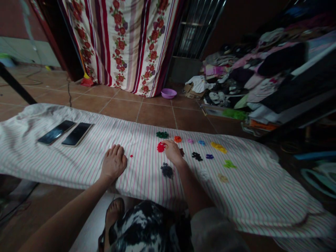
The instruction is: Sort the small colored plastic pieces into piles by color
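My right hand (172, 151) reaches to a small pile of red pieces (160, 147), its fingertips touching the pile's right side; whether a piece is pinched is too small to tell. Flat on the striped cloth (141, 168) lies my left hand (114, 161), fingers stretched out and holding nothing. One single red piece (131, 156) sits just right of it. Around my right hand are piles of dark green (162, 134), orange (177, 139), dark grey (167, 170) and black pieces (197, 156). Brown pieces (181, 152) are partly hidden behind the hand.
Farther right lie yellow (218, 147), blue (201, 142), lime green (230, 163) and beige pieces (223, 177). Two phones (56, 132) rest at the left. Beyond the cloth are a purple basin (168, 93), a floral curtain (120, 42) and a clothes heap (252, 70).
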`<state>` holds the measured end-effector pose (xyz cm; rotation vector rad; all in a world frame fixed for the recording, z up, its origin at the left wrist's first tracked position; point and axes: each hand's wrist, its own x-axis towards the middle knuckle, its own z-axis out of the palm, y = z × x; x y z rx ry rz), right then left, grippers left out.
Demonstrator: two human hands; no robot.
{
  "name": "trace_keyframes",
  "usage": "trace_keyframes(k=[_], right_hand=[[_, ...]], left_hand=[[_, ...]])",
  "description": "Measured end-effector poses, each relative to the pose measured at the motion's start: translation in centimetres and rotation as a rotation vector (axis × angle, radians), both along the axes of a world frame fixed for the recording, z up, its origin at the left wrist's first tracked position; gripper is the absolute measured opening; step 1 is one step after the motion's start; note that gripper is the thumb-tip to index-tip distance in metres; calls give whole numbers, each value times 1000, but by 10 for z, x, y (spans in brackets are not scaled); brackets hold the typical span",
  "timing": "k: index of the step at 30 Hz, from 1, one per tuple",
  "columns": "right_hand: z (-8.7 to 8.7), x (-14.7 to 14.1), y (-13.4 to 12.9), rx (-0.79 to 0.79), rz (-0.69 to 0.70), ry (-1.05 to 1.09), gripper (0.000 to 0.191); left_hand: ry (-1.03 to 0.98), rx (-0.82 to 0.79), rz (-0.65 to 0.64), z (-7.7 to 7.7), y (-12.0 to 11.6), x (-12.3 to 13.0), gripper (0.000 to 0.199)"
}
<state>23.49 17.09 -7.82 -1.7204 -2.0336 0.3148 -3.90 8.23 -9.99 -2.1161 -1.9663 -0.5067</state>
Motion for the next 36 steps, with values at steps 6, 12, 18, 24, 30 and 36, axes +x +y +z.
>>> trace_keyframes(k=[6, 12, 18, 24, 30, 36], right_hand=[[0, -2, -1, 7, 21, 7, 44], [1, -2, -3, -18, -52, 22, 40], [0, 0, 0, -24, -72, 30, 39], [-12, -1, 8, 21, -16, -48, 50], [-14, 0, 9, 6, 49, -53, 47], [-7, -3, 5, 3, 17, -14, 40]], left_hand=[[-8, -13, 3, 1, -1, 1, 39], [-14, -5, -1, 1, 0, 0, 40], [-10, 6, 0, 0, 0, 1, 38], [-4, 7, -1, 1, -1, 1, 38], [7, -4, 2, 1, -1, 2, 39], [24, -4, 11, 1, -1, 2, 40]])
